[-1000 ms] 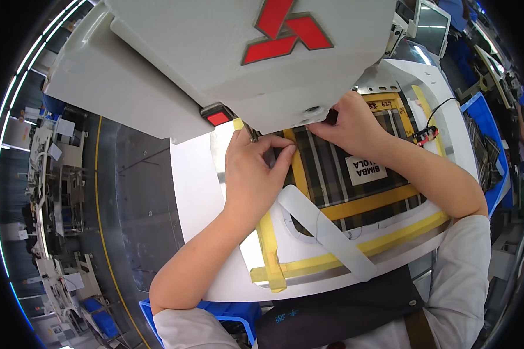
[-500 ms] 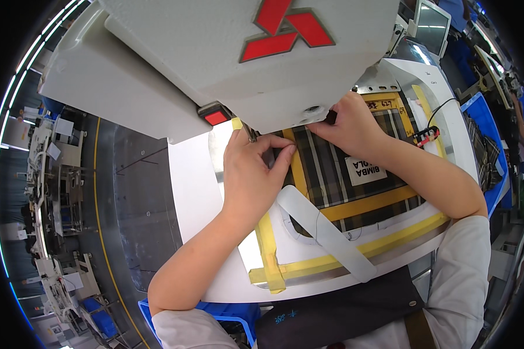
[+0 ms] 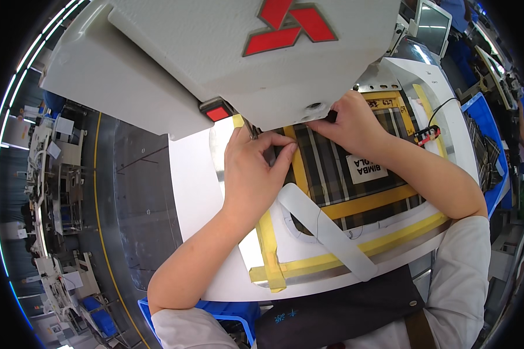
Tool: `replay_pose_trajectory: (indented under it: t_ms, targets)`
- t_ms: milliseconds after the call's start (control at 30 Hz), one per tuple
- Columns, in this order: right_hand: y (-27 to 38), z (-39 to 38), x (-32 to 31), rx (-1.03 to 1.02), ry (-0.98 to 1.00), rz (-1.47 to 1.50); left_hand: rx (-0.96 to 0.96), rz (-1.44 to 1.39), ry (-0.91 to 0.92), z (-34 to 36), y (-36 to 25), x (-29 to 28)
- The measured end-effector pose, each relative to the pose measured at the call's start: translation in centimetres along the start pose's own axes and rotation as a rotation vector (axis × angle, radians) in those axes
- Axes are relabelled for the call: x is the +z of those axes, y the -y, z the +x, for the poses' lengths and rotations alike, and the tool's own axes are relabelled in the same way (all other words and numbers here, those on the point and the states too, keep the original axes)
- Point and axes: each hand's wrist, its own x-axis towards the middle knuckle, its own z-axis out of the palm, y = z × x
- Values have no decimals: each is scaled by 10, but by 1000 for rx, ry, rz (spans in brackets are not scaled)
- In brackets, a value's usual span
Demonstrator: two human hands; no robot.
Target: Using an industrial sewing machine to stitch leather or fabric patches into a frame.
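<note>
Left grip [image 3: 251, 161], right grip [image 3: 356, 125] curl — elbows [image 3: 473, 202] bent.

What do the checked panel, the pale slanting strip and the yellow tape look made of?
Checked panel: probably woven cloth, matt, with crossing stripes.
Pale strip: plastic or card, unclear; smooth and flat, with rounded ends.
Yellow tape: likely paper masking tape, dull, with uneven edges.

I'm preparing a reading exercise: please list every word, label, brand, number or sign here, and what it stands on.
Wording and brands aren't copied here.
White label on plaid fabric: dark capitals.
Sewing machine head: red three-part emblem.
Yellow strip: dark handwriting, partly unclear.
White sheet: handwriting, too small to read.
Dark apron: blue characters.
</note>
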Motion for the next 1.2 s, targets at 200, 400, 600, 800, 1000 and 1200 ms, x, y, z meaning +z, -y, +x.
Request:
replay_pose_trajectory:
  t_ms: [200, 400, 600, 800, 1000, 1200]
  targets:
    - [-1, -1, 1, -39, -5, -40, 32, -14, -11, 1, 1, 1]
    - [-1, -2, 4, -46, 2, -93, 11, -12, -3, 1, 0, 0]
    - [1, -3, 1, -72, -17, -89, 12, -42, -18, 0, 1, 1]
    - [11, -4, -3, 37, 44, -98, -18, 18, 22, -1, 3, 0]
    - [29, 1, -45, 126, 148, -106, 39, -10, -8, -1, 12, 2]
    - [-45, -21, -168, 259, -31, -264, -143, 74, 70, -3, 20, -1]
